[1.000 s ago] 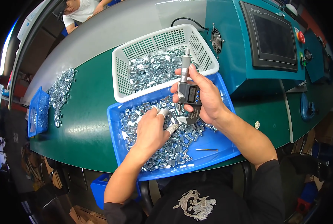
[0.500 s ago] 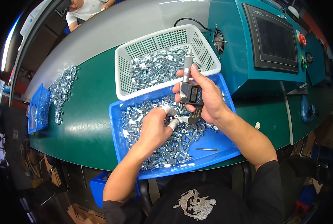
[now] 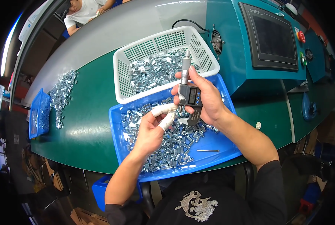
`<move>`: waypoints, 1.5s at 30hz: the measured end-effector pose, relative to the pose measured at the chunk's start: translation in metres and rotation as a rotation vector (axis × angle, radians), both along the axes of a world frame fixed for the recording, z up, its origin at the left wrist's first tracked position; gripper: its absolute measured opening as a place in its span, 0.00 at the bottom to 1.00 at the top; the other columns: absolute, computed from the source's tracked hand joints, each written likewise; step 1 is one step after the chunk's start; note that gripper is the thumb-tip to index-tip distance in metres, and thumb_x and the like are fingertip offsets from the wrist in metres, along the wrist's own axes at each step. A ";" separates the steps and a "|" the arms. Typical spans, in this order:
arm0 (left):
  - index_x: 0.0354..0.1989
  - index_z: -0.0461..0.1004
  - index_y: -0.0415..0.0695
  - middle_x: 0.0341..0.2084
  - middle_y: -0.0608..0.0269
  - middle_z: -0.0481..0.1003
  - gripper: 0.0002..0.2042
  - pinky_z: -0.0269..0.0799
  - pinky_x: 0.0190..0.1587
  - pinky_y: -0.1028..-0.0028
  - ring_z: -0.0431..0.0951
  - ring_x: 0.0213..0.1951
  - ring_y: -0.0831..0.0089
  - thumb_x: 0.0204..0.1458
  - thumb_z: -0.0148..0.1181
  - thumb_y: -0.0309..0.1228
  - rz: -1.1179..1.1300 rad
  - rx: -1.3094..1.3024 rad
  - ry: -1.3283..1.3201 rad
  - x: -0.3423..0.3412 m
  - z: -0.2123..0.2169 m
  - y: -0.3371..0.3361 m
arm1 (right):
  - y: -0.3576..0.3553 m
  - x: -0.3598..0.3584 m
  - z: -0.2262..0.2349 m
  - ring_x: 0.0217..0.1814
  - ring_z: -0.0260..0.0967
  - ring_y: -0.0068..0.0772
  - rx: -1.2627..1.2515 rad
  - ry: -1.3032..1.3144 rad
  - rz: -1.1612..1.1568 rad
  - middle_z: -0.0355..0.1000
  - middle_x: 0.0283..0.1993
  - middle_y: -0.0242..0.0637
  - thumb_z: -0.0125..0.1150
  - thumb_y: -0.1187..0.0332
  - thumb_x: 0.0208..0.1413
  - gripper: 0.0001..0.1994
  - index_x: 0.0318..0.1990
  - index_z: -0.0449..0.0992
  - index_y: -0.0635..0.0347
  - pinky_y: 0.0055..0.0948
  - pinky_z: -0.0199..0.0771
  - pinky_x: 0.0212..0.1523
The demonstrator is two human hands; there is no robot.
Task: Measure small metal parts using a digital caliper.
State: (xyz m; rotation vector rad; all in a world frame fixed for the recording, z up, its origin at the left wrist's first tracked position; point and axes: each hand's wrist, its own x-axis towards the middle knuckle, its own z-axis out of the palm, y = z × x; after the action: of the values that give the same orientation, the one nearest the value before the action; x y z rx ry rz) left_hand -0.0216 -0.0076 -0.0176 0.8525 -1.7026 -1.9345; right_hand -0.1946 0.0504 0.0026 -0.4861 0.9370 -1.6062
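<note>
Plainly, the right hand (image 3: 209, 100) has its grip wrapped around a digital micrometer (image 3: 190, 98), above the blue tray (image 3: 217, 143) of metal pieces (image 3: 175, 150) — the left hand (image 3: 148, 135), wearing white finger covers (image 3: 167, 120), bunches its fingertips beside the measuring gap; whether that grip holds anything, I cannot tell.

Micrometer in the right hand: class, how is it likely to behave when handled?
The micrometer would probably stay stiff, given its solid-looking curved frame. Its metallic barrel suggests some weight for its size. The small display could be fragile if knocked.
</note>
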 end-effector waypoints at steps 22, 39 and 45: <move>0.44 0.74 0.35 0.36 0.56 0.78 0.11 0.78 0.39 0.74 0.79 0.36 0.72 0.51 0.60 0.23 -0.020 0.185 0.136 0.002 0.002 -0.004 | 0.000 -0.003 -0.003 0.32 0.73 0.26 -0.071 -0.088 0.039 0.71 0.35 0.40 0.35 0.48 0.65 0.26 0.58 0.60 0.60 0.17 0.66 0.15; 0.45 0.73 0.36 0.38 0.55 0.77 0.11 0.78 0.39 0.72 0.78 0.40 0.69 0.53 0.57 0.23 -0.059 0.146 0.114 0.002 0.003 -0.004 | 0.000 0.000 -0.001 0.30 0.73 0.26 -0.046 -0.052 0.000 0.72 0.33 0.40 0.42 0.49 0.63 0.19 0.45 0.65 0.56 0.17 0.64 0.13; 0.45 0.73 0.36 0.38 0.55 0.77 0.11 0.78 0.40 0.72 0.78 0.40 0.69 0.53 0.57 0.23 -0.057 0.143 0.114 0.003 0.004 -0.003 | 0.000 -0.001 -0.001 0.30 0.74 0.26 -0.060 -0.062 0.007 0.72 0.33 0.40 0.41 0.49 0.63 0.19 0.46 0.65 0.56 0.17 0.64 0.13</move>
State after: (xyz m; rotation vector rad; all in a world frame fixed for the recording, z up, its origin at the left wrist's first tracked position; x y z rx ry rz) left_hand -0.0186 -0.0110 -0.0134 0.7358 -1.5537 -2.1214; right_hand -0.1952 0.0505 0.0016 -0.4783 0.8417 -1.6376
